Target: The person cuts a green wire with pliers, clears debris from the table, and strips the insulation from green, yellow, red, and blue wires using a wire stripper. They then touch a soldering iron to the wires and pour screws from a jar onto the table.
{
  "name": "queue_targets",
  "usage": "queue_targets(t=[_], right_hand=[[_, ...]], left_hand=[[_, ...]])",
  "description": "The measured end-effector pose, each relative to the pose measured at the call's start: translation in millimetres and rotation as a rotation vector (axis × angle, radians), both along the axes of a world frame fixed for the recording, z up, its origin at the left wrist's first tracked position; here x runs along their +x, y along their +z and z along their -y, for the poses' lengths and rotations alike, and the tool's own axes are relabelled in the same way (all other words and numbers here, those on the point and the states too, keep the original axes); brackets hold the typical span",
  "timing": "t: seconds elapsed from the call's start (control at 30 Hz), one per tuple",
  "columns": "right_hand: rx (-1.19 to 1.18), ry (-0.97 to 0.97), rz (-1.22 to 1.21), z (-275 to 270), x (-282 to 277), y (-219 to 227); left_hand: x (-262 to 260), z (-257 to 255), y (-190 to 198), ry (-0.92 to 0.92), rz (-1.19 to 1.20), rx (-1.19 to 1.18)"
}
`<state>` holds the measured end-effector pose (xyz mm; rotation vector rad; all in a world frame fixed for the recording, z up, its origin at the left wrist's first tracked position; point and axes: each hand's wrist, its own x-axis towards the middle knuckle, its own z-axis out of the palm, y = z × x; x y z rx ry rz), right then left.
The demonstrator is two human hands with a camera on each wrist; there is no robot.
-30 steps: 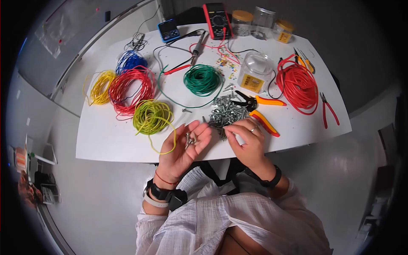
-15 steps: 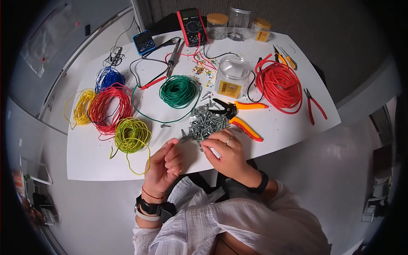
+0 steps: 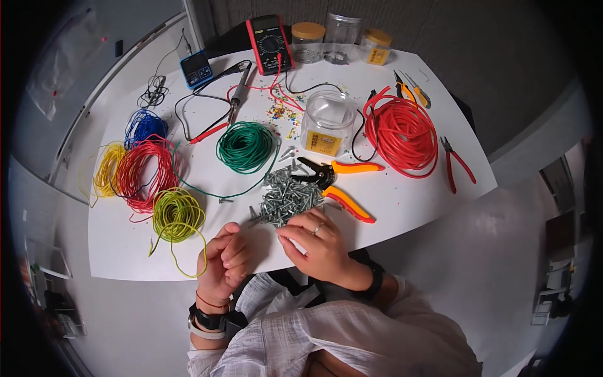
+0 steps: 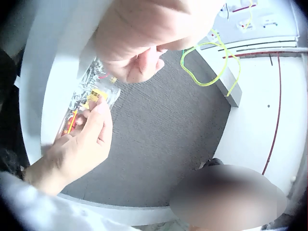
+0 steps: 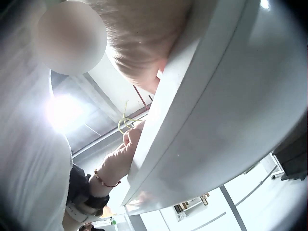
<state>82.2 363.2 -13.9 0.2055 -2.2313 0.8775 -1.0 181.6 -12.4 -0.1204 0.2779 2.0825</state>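
My left hand [image 3: 223,261] is at the near table edge, fingers curled in over the palm. The screws that lay in that palm a second ago are hidden inside it. Just to its right, my right hand [image 3: 317,248] reaches over the near side of a heap of silver screws [image 3: 286,198]. Its thumb and forefinger tips come together right at the heap's edge; I cannot tell if a screw is between them. The left wrist view also has the right hand [image 4: 79,149], fingertips bunched. Wire strippers [image 3: 342,185] with orange-red handles lie against the heap.
A clear jar [image 3: 326,122] stands behind the heap. Wire coils lie left: green [image 3: 245,147], yellow-green [image 3: 179,217], red [image 3: 147,176], blue [image 3: 146,129]. At right are a thick red coil [image 3: 402,138] and red-handled pliers [image 3: 457,163]. A multimeter [image 3: 270,44] stands at the back.
My left hand was palm up and spread with several screws in it; its fingers have since curled over. The right hand stays at the heap's near edge. The head view has shifted.
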Motion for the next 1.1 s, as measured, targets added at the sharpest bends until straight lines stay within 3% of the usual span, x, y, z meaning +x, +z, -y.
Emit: queue_targets(t=[0.2,0.67,0.83,0.87,0.93,1.1], right_hand=[[-0.011,0.023,0.016,-1,1,0],[0.002,0.059,0.061,-2,3,5],[-0.049,0.095,-0.035,-3,11,8],[-0.046,0.092,-0.046,-7,15,16],[-0.187,0.274,0.048,-20,35,43],[0.069,0.145,0.249,-97,39,135]], left_hand=[[0,2,-6,0.04,0.068,0.194],[-2,1,-6,0.094,0.049,0.135],[-3,0,-3,0.101,0.111,0.083],[-4,0,-3,0.085,0.122,0.104],[-5,1,-5,0.074,0.121,0.134],[-6,1,-2,0.031,0.153,0.125]])
